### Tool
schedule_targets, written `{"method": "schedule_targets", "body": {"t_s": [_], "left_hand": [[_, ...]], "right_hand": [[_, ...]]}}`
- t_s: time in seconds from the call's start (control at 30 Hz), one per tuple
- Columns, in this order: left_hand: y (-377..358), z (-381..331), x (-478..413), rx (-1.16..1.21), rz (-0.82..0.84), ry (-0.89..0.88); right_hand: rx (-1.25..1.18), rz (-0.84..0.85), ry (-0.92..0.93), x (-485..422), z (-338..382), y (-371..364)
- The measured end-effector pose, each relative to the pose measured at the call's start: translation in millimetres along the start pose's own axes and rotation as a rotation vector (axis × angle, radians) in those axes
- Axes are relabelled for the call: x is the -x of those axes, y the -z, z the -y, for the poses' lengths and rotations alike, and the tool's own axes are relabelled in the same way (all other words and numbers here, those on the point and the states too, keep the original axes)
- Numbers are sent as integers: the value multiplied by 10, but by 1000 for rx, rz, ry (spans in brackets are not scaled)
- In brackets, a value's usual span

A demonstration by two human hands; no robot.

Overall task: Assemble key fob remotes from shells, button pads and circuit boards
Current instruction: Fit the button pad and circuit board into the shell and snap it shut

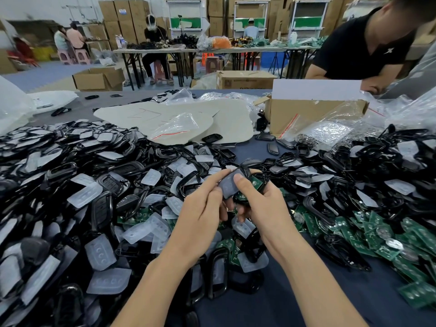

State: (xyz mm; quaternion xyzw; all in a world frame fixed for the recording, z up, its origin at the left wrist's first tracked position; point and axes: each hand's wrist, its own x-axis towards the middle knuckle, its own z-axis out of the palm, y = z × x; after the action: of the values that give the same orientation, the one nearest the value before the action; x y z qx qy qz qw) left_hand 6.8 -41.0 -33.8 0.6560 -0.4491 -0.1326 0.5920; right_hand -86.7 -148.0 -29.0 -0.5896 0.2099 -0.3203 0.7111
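Note:
My left hand (203, 211) and my right hand (264, 204) meet above the table's middle, both gripping one key fob (230, 185). A translucent button pad covers the fob's black shell, and my right thumb presses on the pad. My right fingers also hold a green circuit board (256, 182) behind the shell. Loose black shells (63, 171) and clear button pads (86, 193) lie heaped to the left. Green circuit boards (377, 237) are piled at the right.
A cardboard box (306, 114) with plastic bags stands at the back right, and a person in a black shirt (363, 48) leans over it. Pale sheets (188, 119) lie at the table's back middle. Other workers sit at far tables.

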Motion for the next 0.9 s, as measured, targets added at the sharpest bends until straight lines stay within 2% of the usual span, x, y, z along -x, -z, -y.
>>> {"method": "schedule_targets", "body": {"t_s": [0.23,0.43,0.63,0.9], "left_hand": [[-3,7,-25,-25,11,-19],[22,11,-51,18,18,-16],[-7,7,-22,44,4,-13],[1,23,-63,69,15,12]], "right_hand": [[23,-19,17,10,-7,11],[76,41,68,13,26,23],[58,-26,57,31,8,-9],[91,32,54,45,25,12]]}}
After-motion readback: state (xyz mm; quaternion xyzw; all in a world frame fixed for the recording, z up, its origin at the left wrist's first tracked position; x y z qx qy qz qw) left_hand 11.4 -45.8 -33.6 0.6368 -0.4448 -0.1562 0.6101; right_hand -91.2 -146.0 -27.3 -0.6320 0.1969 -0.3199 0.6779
